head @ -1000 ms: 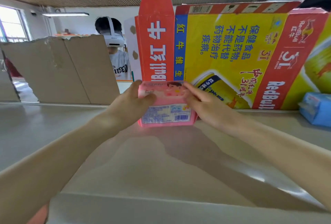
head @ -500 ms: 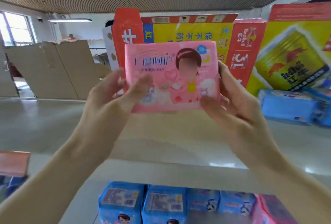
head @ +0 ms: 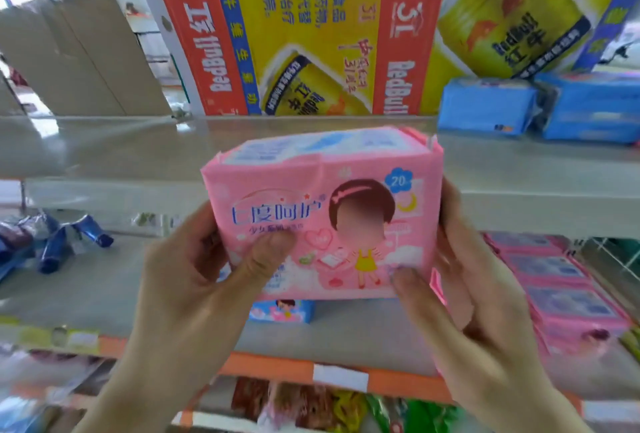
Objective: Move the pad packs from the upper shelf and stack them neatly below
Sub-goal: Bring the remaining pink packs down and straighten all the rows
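Holding a pink plastic pad pack [head: 322, 214] upright, both hands gripped its ends.
Left hand [head: 204, 280] and right hand [head: 464, 294] kept it lifted before the grey upper shelf [head: 138, 148], thumbs pressing its front.

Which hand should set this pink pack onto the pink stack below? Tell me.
Right. The right hand grips the pink pack on the side nearer the pink stack, which lies on the lower shelf to the right. The left hand would probably have to cross over.
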